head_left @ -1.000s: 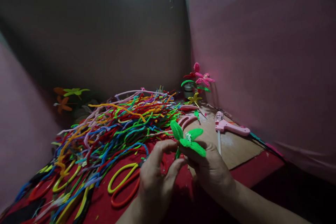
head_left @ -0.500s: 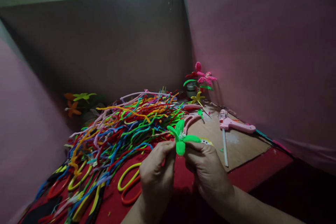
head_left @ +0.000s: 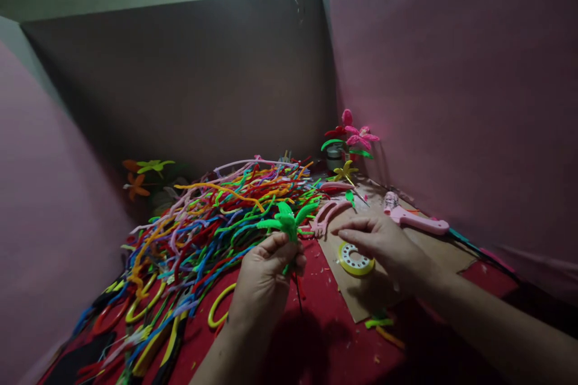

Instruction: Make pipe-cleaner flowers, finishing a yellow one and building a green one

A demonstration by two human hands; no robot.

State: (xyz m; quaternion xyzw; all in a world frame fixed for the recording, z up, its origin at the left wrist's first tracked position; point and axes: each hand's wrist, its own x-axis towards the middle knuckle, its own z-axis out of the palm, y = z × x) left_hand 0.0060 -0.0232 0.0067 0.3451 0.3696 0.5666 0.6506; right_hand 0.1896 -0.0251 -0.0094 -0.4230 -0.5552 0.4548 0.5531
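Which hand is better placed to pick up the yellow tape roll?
Right, probably. The right hand hovers open and empty right by the tape roll, which lies on the cardboard. The left hand is pinched on the green flower and sits farther from the roll.

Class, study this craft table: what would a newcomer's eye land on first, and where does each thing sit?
First, the big tangle of many-coloured pipe cleaners heaped across the left and middle of the red table. Next, the bright green flower pinched in the left hand at the centre, with the open right hand beside a yellow tape roll. Pink flowers stand in the far right corner.
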